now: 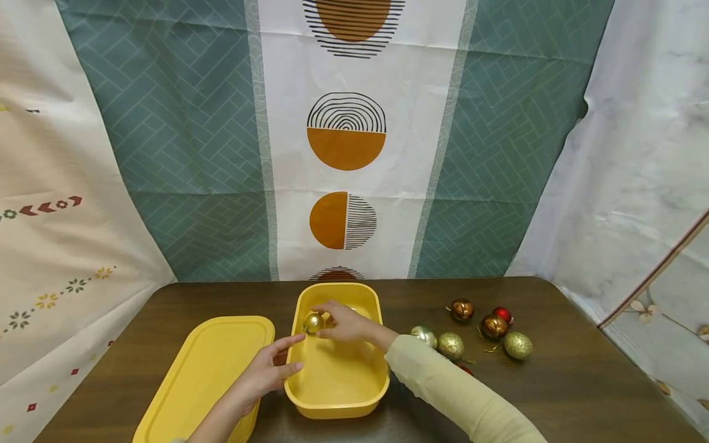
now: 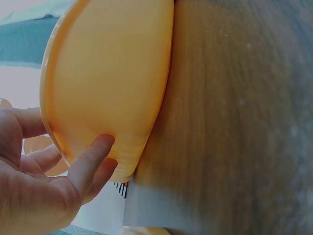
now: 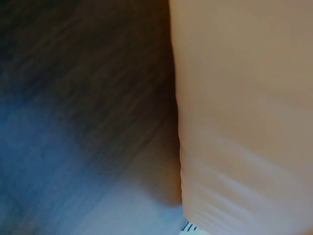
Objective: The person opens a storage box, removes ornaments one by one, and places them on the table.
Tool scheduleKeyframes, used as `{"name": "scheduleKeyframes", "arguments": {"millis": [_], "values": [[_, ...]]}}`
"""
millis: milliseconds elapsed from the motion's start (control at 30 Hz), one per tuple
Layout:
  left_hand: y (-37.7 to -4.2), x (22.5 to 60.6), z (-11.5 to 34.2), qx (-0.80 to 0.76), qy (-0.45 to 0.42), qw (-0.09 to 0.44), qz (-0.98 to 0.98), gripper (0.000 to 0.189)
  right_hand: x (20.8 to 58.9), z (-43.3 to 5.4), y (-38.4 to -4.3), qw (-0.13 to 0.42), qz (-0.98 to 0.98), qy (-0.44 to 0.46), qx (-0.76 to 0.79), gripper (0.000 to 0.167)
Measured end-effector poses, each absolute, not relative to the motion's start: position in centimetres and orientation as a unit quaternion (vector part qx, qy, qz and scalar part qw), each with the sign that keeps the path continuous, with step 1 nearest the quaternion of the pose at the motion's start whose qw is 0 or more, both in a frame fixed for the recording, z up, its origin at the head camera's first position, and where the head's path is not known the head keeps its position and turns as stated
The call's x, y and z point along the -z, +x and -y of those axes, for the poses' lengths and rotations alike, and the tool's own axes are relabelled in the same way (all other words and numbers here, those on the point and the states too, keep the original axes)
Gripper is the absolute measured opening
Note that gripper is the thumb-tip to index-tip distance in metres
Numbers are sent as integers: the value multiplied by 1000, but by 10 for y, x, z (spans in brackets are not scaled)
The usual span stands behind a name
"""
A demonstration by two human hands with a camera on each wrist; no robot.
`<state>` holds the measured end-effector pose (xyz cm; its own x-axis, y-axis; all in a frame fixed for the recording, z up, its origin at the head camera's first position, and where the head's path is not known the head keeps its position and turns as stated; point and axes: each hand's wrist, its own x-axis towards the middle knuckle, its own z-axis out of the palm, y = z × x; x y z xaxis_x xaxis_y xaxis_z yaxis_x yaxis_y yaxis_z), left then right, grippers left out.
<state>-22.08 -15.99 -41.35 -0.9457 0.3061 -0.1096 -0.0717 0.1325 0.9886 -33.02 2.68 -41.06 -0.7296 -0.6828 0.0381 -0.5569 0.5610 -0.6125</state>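
A yellow rectangular bin (image 1: pixel 338 407) stands on the dark wooden table. My right hand (image 1: pixel 346 323) reaches into it from the right, thumb and fingers round a shiny gold Christmas ball (image 1: pixel 313 323) near the left wall. At the bin's left side, my left hand (image 1: pixel 268 371) has its fingers spread, with fingertips at the rim. In the left wrist view, fingers (image 2: pixel 93 159) of that hand lie against the bin's outer wall (image 2: pixel 107 73), and others pass behind the rim. The right wrist view shows only the bin's outer wall (image 3: pixel 244 98) and the table, not the hand.
A yellow lid (image 1: pixel 213 360) lies flat left of the bin. On the right are several balls: glittery gold (image 1: pixel 517 346), bronze (image 1: pixel 494 327), red (image 1: pixel 503 314) and pale silver-green (image 1: pixel 424 336). The right sleeve (image 1: pixel 460 391) partly covers another red ball (image 1: pixel 465 370). A patterned curtain (image 1: pixel 349 203) hangs behind the table.
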Motion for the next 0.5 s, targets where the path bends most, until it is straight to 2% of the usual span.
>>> {"name": "scheduleKeyframes", "arguments": {"millis": [233,500], "values": [[-220,413,159,-653,80,145,-739,53,412,-26,-327,101,-865,-381,312,27],[-219,411,159,-649,76,136,-745,53,414,-23,-327,80,-860,-423,273,27]]}}
